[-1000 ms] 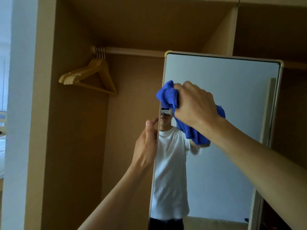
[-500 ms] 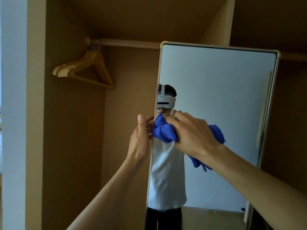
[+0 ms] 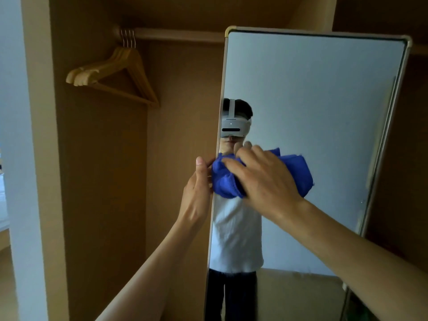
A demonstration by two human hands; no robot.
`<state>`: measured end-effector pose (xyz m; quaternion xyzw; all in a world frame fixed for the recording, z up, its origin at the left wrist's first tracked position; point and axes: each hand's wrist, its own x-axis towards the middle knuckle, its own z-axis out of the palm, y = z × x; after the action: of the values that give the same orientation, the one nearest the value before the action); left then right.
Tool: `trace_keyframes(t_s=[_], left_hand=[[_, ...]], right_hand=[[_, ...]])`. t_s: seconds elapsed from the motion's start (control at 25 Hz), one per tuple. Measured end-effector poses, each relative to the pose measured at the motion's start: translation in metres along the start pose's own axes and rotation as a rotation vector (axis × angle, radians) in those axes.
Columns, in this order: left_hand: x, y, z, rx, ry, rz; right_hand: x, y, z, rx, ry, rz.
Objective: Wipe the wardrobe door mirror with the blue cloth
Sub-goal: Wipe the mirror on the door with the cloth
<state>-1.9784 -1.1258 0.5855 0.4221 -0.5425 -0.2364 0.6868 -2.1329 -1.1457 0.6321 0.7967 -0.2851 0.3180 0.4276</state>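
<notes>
The wardrobe door mirror [image 3: 312, 100] stands upright in a thin pale frame at centre-right. My right hand [image 3: 261, 177] holds the bunched blue cloth [image 3: 298, 172] against the glass at mid height, close to the mirror's left edge. Its fingers lie spread over the cloth and the thumb is hidden. My left hand [image 3: 196, 195] grips that left edge, thumb up on the near side and fingers out of sight behind the door. A person in a white shirt and headset is reflected in the glass.
Left of the mirror is the open wardrobe bay, with several wooden hangers [image 3: 115, 77] on a rail [image 3: 176, 34]. A pale wall [image 3: 14, 135] runs down the far left. More wardrobe panel lies right of the mirror.
My right hand has slid the cloth down the glass along the left edge, from over the reflected head to below it. My left hand stays on the mirror's edge.
</notes>
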Motion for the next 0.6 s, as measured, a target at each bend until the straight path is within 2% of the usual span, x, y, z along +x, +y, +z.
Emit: trace_keyframes(t_s=[0.16,0.36,0.44,0.6], left_hand=[[-0.005,-0.003,0.002,-0.005,0.046,-0.026],[-0.013,-0.003,0.008,-0.007,0.046,-0.01],[-0.016,-0.001,0.009,0.041,0.046,0.003],[-0.018,-0.004,0.011,0.062,0.069,0.01]], right_hand=[[-0.033,-0.02,0.016,0.021,-0.097,-0.018],[-0.014,-0.003,0.0,0.047,-0.014,0.022],[0.005,0.017,-0.015,0.031,0.057,0.066],[0.033,0.055,-0.035,0.039,0.091,0.128]])
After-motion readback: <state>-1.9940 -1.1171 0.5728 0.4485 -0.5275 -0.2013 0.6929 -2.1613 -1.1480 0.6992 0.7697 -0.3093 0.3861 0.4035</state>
